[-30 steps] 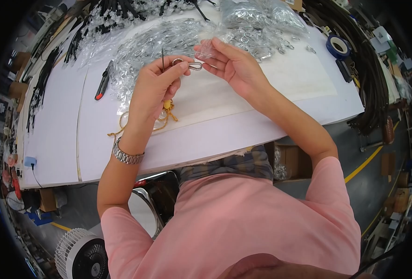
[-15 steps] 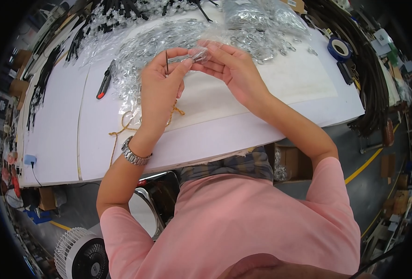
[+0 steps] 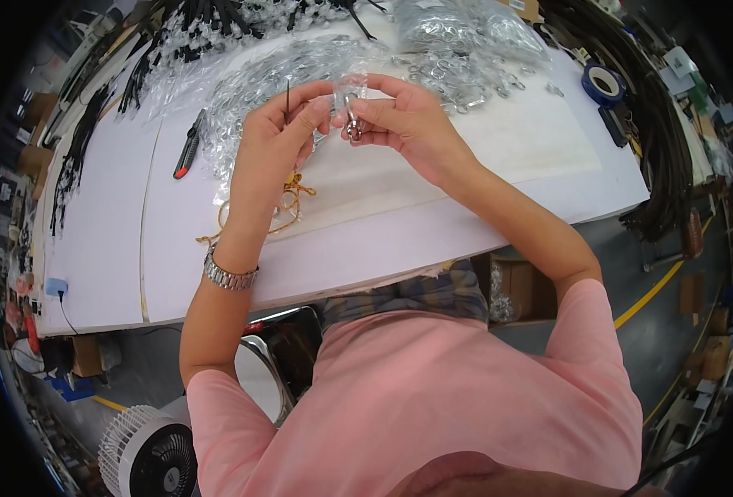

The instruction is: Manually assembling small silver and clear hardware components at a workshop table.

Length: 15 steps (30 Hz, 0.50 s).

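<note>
My right hand (image 3: 412, 124) pinches a small clear plastic bag (image 3: 350, 86) above the table. A shiny metal clasp (image 3: 354, 129) shows at the bag's lower end, by my right fingertips. My left hand (image 3: 279, 132) is closed, with a thin dark pointed rod (image 3: 288, 101) standing up between its fingers. Its thumb and fingertip come close to the bag's left side; whether they grip the film I cannot tell. Below the left hand, a yellow cord (image 3: 293, 190) lies looped on the table. A heap of clear bags with metal pieces (image 3: 254, 87) spreads just beyond.
A utility knife (image 3: 189, 147) lies left of the heap on the white table (image 3: 93, 248). Loose metal clasps (image 3: 457, 70) and full bags (image 3: 437, 25) are at the back. Blue tape (image 3: 604, 84) and black straps (image 3: 668, 166) line the right edge. A fan (image 3: 147, 455) stands lower left.
My hands have drawn slightly apart, the left one moving left and down. The small bag has turned upright, and its metal clasp now shows below.
</note>
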{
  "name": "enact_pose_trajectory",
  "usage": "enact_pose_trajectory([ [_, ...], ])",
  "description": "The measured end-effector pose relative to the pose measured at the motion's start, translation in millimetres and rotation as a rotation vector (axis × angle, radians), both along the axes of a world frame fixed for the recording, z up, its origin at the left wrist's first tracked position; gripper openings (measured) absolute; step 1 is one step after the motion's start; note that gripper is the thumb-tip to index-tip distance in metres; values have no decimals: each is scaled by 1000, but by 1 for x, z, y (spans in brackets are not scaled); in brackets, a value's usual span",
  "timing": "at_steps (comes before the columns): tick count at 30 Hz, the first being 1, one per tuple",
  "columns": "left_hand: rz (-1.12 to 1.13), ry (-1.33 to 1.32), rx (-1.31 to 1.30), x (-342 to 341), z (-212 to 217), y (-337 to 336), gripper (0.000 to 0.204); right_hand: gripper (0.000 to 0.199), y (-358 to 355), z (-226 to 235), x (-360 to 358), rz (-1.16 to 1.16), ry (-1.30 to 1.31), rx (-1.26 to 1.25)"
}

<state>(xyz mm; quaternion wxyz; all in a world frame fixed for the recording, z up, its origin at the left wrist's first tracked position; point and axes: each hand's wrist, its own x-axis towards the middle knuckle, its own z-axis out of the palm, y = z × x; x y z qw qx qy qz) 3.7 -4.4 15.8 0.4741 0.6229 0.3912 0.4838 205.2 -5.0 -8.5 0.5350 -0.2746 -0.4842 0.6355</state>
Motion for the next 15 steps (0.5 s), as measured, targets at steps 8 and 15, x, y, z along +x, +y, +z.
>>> enact_pose_trajectory([
  [8, -18, 57, -55, -1, -4, 1, 16, 35, 4, 2, 4, 261, -201, -24],
  [15, 45, 71, 54, 12, 2, -14, 12, 33, 12, 5, 18, 486, -117, -144],
])
